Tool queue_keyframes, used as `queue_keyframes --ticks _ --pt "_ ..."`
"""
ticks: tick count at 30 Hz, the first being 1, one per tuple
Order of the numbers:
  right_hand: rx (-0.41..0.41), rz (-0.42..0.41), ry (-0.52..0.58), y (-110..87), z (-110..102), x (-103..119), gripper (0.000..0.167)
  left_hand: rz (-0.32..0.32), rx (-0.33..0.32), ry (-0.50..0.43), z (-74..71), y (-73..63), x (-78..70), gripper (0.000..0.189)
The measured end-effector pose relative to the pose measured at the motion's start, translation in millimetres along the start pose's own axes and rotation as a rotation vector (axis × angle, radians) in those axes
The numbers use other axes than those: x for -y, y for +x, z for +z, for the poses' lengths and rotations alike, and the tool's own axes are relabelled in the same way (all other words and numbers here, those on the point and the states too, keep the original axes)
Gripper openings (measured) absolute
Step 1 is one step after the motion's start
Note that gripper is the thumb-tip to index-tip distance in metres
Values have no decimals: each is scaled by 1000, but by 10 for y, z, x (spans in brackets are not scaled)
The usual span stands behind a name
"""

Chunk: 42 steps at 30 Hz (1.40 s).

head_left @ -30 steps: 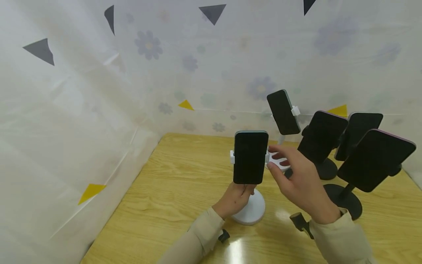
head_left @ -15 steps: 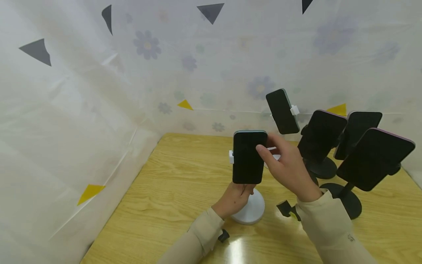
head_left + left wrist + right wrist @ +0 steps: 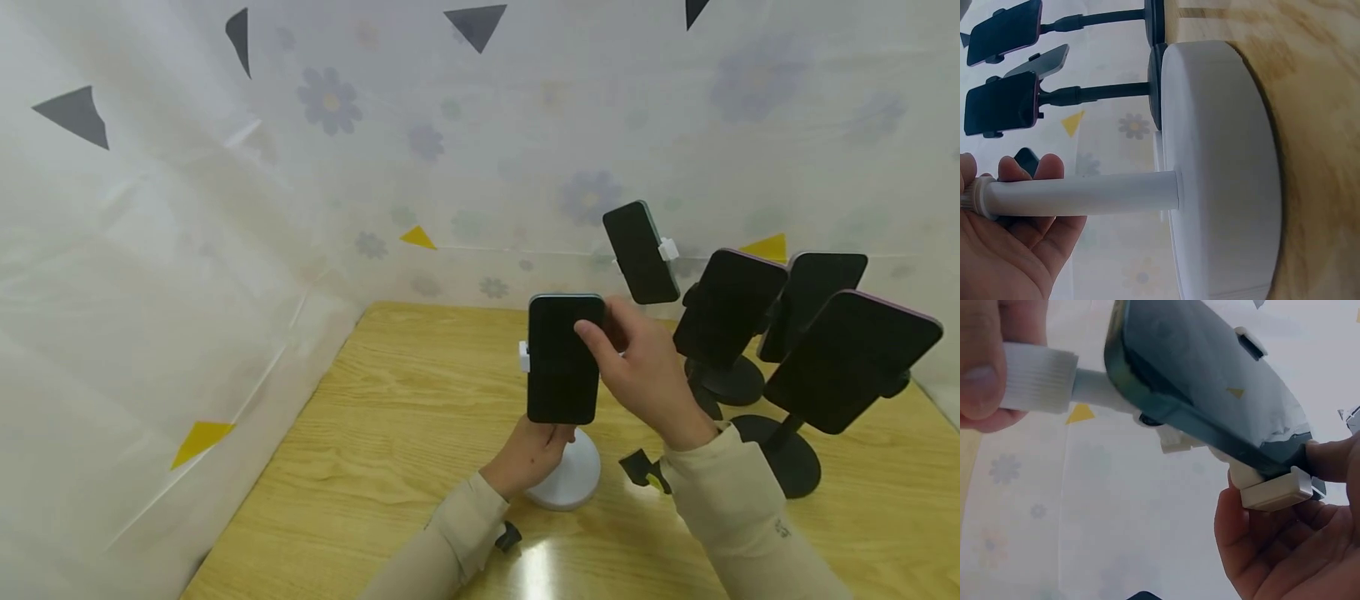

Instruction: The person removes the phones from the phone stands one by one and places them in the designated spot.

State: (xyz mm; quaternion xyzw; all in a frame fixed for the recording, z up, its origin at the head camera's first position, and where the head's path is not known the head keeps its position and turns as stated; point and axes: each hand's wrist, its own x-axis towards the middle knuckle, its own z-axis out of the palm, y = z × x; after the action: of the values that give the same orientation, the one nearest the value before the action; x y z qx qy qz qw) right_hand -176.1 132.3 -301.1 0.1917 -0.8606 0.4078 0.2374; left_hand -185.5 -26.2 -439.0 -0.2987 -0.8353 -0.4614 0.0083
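A dark-screened phone (image 3: 562, 375) sits upright in the white clamp of a phone stand, whose round white base (image 3: 573, 483) rests on the table. Below the phone, my left hand (image 3: 527, 457) grips the stand. The left wrist view shows its fingers around the white pole (image 3: 1104, 194) near a ribbed collar. My right hand (image 3: 647, 367) holds the phone's upper right edge, thumb on the screen and fingers behind. In the right wrist view that thumb presses the phone (image 3: 1210, 387) beside the white clamp end (image 3: 1275, 492), with the fingers beneath it.
Behind stands another phone (image 3: 641, 252) in a white holder. On the right, several phones, such as the front one (image 3: 853, 362), stand on black stands with round bases (image 3: 783, 458). A pale flowered sheet (image 3: 480, 150) hangs behind the wooden table (image 3: 360, 467).
My right hand has moved left from beside the clamp and taken hold of the phone's right edge. The phone's lower edge has shifted slightly down. My left hand stays on the stand.
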Motion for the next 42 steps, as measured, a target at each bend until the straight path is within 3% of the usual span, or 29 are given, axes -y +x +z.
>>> queue_keyframes --ticks 17,30,42 --pt "-17 64 -7 22 48 24 20 42 -18 -28 6 -1 -4 16" --pt "55 123 12 34 60 85 22 48 -28 -13 -22 -38 23 17" --pt "70 125 14 32 49 84 22 51 -38 0 -25 -32 24 17"
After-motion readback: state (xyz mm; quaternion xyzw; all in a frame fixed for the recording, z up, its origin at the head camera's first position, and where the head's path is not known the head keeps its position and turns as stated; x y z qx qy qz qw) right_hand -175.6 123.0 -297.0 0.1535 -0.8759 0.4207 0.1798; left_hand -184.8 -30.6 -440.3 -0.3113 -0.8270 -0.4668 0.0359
